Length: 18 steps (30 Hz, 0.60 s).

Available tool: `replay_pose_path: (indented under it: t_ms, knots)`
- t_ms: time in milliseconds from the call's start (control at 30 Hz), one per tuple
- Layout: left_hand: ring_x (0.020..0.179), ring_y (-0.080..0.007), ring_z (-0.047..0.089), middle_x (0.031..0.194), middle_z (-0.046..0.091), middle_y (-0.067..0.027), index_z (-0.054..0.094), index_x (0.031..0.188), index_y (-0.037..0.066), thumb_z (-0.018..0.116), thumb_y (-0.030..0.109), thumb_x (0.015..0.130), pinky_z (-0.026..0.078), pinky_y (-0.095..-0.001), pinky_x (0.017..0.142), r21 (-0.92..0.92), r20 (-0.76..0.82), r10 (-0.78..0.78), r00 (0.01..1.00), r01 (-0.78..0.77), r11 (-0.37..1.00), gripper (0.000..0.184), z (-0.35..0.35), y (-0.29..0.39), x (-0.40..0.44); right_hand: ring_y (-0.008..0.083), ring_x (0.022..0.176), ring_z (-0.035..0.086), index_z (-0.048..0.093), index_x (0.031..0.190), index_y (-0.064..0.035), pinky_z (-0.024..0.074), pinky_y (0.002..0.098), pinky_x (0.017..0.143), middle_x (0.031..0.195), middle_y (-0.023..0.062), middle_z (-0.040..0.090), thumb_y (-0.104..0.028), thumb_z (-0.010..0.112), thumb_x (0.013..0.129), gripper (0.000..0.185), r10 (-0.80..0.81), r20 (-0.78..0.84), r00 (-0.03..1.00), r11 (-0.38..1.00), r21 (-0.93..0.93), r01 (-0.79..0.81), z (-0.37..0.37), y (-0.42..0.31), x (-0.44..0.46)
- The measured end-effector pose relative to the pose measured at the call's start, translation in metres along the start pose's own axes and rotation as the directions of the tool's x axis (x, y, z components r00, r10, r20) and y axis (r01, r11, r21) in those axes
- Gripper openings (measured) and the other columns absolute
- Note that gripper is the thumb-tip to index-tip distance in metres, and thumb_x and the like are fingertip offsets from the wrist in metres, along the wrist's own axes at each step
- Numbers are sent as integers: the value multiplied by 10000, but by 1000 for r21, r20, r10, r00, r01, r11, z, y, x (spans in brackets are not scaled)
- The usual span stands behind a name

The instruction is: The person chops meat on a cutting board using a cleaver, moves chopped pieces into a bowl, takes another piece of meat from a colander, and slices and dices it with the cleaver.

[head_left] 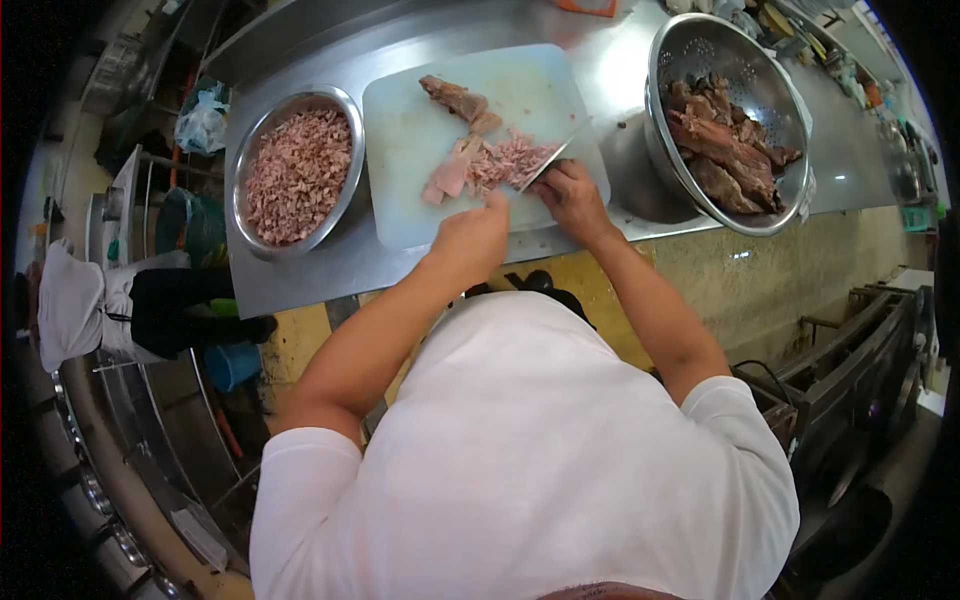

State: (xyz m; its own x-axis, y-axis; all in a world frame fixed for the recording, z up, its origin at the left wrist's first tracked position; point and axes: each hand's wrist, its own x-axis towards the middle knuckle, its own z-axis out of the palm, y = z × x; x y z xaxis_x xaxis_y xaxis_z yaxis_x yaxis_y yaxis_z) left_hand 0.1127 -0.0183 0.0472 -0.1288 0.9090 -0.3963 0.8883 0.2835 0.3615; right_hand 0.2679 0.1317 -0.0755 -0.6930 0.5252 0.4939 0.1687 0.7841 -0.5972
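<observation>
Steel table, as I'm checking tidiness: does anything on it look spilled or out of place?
Yes: a small dark scrap sits on the steel table between the cutting board and the colander, odd for being outside both; too small to identify.

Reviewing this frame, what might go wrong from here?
Fingers of the right hand are very close to the blade of the knife, so a slip might cut them. The bowl of chopped meat stands near the edge of the table; a knock could spill it. The colander appears to reach past the near edge, so bumping it may tip the larger meat pieces.
</observation>
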Motion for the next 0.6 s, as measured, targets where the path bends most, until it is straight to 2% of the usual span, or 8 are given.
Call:
replay_pose_path:
  t_ms: [67, 133, 267, 333, 367, 433, 533, 600]
  knots:
    - [910, -500, 719, 938, 718, -329, 498, 1098, -65, 507, 20, 922, 550, -582, 807, -8, -54, 23, 998, -24, 1000, 195, 2, -1, 21, 343, 972, 637, 733, 996, -62, 525, 437, 854, 1013, 117, 692, -77, 797, 829, 180, -11, 32, 999, 999, -42, 12, -6, 1, 5]
    - [924, -509, 703, 938, 704, -332, 447, 1233, -71, 610, 22, 903, 529, -591, 824, -64, -94, 27, 995, -33, 997, 380, -8, -4, 29, 349, 997, 639, 726, 1010, -50, 527, 443, 871, 1024, 127, 689, -62, 796, 823, 200, 7, 35, 999, 1000, 22, -8, -9, -7, 9]
    - [909, -498, 718, 935, 712, -336, 473, 1141, -60, 509, 20, 924, 553, -579, 818, 75, -155, 111, 982, -101, 992, 234, -28, 2, -12, 369, 1002, 628, 711, 993, -55, 538, 450, 856, 1037, 141, 681, -50, 766, 827, 176, 90, 15, 996, 996, 17, -90, -13, -3, 5]
    - [908, -499, 716, 937, 712, -334, 492, 1122, -57, 503, 12, 922, 553, -581, 815, 9, -4, 11, 1000, -11, 1000, 211, -35, 8, -27, 382, 997, 630, 701, 1002, -43, 537, 457, 854, 1023, 146, 678, -35, 755, 832, 179, 33, 18, 999, 999, -5, -33, -12, 1, 5]
    - [908, -499, 716, 937, 712, -334, 492, 1122, -57, 503, 12, 922, 553, -581, 815, 10, 4, 13, 1000, -13, 1000, 211, -27, 8, -20, 382, 997, 630, 701, 1002, -43, 537, 457, 854, 1023, 146, 678, -35, 755, 832, 179, 41, 17, 999, 999, -3, -41, -12, 3, 4]
    - [930, -501, 700, 946, 707, -318, 455, 1268, -64, 562, -1, 895, 534, -589, 807, -45, -37, -21, 999, 20, 999, 393, -1, 6, -1, 369, 995, 655, 726, 1037, -35, 544, 428, 851, 1056, 146, 685, -30, 757, 849, 191, 22, -13, 1000, 999, 32, -21, -9, 0, 3]
    - [908, -500, 701, 929, 704, -311, 463, 1218, -52, 553, -10, 890, 530, -600, 799, -25, -94, 12, 995, -14, 1000, 343, -2, 4, 23, 365, 978, 667, 733, 1033, -43, 551, 429, 832, 1049, 150, 686, -26, 756, 854, 182, 35, 30, 999, 998, 49, -36, -11, 4, 2]
    - [894, -500, 702, 924, 705, -309, 465, 1182, -47, 550, -10, 891, 531, -600, 793, -3, -93, 27, 995, -27, 1000, 306, -14, 5, 7, 360, 966, 670, 734, 1027, -43, 554, 429, 825, 1045, 150, 687, -27, 757, 856, 174, 53, 23, 998, 998, 36, -53, -10, 4, 1]
